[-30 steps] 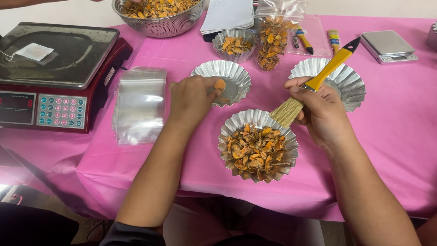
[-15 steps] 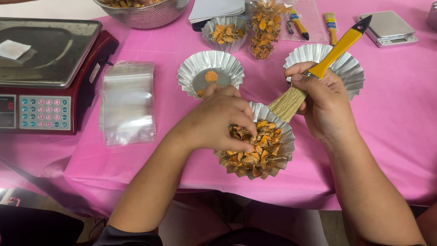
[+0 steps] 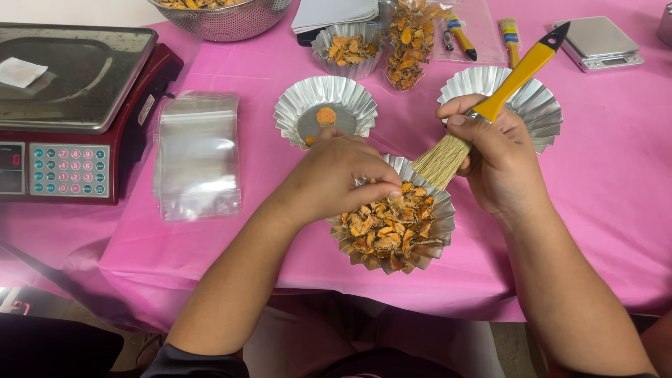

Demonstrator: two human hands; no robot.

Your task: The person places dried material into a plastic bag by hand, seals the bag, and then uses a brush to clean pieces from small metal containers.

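An orange dried slice [image 3: 394, 199] is pinched by the left hand [image 3: 343, 175] fingers over the near foil tray [image 3: 437, 238]; the yellow-handled brush [image 3: 483, 115], gripped by the right hand [image 3: 500, 157], is angled bristles-down just right of them.

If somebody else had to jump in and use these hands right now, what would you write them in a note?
Left hand: fingers pinched down in the near foil cup, on the orange dried pieces.
Right hand: grip closed on the yellow-handled brush, bristles at that cup's far rim.
Foil cup behind holds one orange piece. Foil cup by the right hand looks empty.
Done: one piece set apart. Left: the near cup is full.
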